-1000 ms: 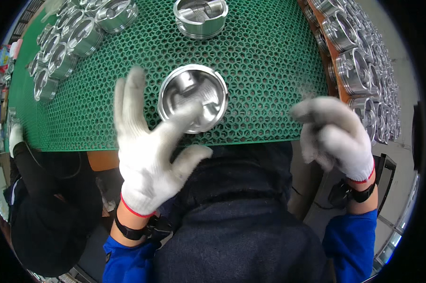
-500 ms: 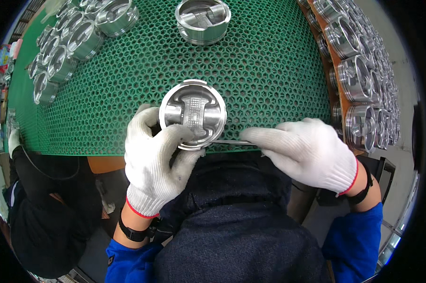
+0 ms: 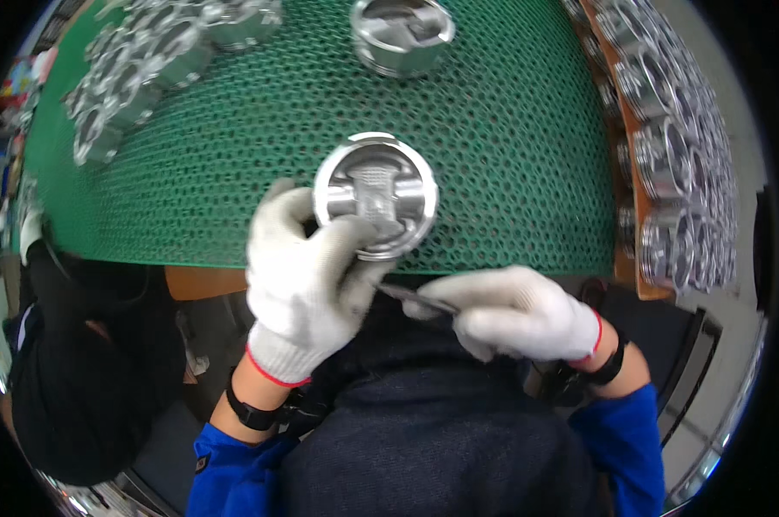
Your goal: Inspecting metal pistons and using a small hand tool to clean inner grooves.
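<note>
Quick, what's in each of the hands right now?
Left hand: closed on a silver metal piston.
Right hand: closed on a thin grey tool.

Left grip (image 3: 293,280): piston (image 3: 376,185) | right grip (image 3: 520,314): slim tool (image 3: 417,298) (blurred) | another piston (image 3: 398,60) on green mat (image 3: 519,164)

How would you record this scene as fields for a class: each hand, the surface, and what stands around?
Left hand: white-gloved, gripping a metal piston, hollow side facing the camera
Right hand: white-gloved, holding a thin grey tool, tip near the left hand
Surface: green perforated mat
Far side: a single piston
Left side: grouped pistons; another person's gloved hand
Right side: many pistons beside an orange-brown board
</note>
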The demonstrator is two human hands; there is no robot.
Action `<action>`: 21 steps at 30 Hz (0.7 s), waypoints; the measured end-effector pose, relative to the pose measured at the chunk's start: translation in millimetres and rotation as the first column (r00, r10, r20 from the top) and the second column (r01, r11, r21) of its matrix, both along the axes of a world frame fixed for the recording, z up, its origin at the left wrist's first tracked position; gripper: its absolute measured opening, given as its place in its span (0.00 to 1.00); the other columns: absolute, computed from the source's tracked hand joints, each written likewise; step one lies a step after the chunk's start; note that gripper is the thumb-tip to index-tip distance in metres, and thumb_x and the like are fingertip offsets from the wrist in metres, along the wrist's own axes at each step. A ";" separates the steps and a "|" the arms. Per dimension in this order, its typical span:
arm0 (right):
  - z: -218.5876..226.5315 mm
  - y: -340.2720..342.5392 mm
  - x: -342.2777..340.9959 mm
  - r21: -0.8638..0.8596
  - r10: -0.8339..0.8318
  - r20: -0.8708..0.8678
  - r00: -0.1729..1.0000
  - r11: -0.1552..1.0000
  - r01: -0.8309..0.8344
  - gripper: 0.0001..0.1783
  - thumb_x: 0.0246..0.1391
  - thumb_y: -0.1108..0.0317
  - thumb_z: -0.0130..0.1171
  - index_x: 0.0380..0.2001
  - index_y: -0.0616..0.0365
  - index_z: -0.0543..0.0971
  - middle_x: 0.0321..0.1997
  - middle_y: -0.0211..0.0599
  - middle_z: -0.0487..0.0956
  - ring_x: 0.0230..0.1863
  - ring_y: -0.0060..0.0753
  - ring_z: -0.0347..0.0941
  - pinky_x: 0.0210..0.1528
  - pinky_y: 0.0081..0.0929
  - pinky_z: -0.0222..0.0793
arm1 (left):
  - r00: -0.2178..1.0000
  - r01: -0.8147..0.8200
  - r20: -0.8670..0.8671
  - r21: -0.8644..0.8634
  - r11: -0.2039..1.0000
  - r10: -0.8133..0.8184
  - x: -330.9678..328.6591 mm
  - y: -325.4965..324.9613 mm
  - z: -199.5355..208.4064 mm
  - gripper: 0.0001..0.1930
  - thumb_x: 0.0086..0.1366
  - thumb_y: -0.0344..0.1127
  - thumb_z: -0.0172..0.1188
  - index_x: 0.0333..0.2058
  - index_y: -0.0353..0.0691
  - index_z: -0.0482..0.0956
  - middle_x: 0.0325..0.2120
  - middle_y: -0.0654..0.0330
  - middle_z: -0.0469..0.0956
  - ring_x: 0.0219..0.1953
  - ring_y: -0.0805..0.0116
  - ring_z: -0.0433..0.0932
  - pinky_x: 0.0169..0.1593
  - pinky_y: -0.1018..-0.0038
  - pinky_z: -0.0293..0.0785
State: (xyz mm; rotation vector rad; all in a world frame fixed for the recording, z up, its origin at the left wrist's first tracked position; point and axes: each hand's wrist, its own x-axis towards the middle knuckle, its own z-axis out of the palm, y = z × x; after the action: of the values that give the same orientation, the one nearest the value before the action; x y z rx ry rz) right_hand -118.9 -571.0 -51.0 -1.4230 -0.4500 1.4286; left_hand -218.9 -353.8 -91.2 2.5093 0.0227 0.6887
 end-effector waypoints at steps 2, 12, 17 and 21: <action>6.3 5.0 8.0 0.069 0.025 0.077 0.997 0.997 -0.030 0.23 0.63 0.73 0.50 0.61 0.62 0.74 0.32 0.28 0.79 0.26 0.17 0.69 0.32 0.21 0.71 | 0.998 0.019 -0.056 0.000 1.000 -0.019 -3.3 3.5 11.3 0.15 0.45 0.36 0.75 0.34 0.47 0.84 0.32 0.56 0.79 0.37 0.52 0.77 0.44 0.58 0.74; -30.9 -38.9 18.7 0.182 -0.497 0.092 0.863 0.860 0.476 0.28 0.59 0.58 0.55 0.54 0.73 0.71 0.13 0.33 0.69 0.09 0.18 0.58 0.10 0.18 0.53 | 0.722 -0.679 -0.032 0.160 0.717 0.691 -77.2 158.4 -8.2 0.15 0.55 0.35 0.71 0.41 0.45 0.81 0.46 0.49 0.76 0.43 0.48 0.80 0.44 0.60 0.78; -30.7 -31.5 19.3 0.227 -0.498 0.074 0.864 0.852 0.471 0.29 0.58 0.55 0.57 0.53 0.71 0.72 0.13 0.33 0.68 0.08 0.19 0.58 0.09 0.19 0.53 | 0.616 -0.781 0.227 0.302 0.547 0.754 -93.8 233.6 -9.3 0.30 0.58 0.39 0.68 0.59 0.44 0.70 0.59 0.41 0.66 0.59 0.41 0.69 0.59 0.54 0.71; -31.5 -33.2 16.2 0.212 -0.523 0.067 0.850 0.840 0.500 0.31 0.60 0.53 0.57 0.56 0.69 0.72 0.14 0.30 0.67 0.10 0.19 0.58 0.12 0.19 0.53 | 0.968 -0.241 0.123 0.245 0.939 0.217 -30.3 102.7 58.8 0.31 0.48 0.31 0.71 0.55 0.38 0.75 0.58 0.40 0.68 0.61 0.41 0.69 0.64 0.52 0.65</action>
State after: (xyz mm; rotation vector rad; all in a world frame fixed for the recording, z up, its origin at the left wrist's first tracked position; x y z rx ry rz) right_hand -102.7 -604.2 -82.5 -1.3503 -0.2414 0.8437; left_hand -249.3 -251.1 -32.4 2.7479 0.2074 0.9596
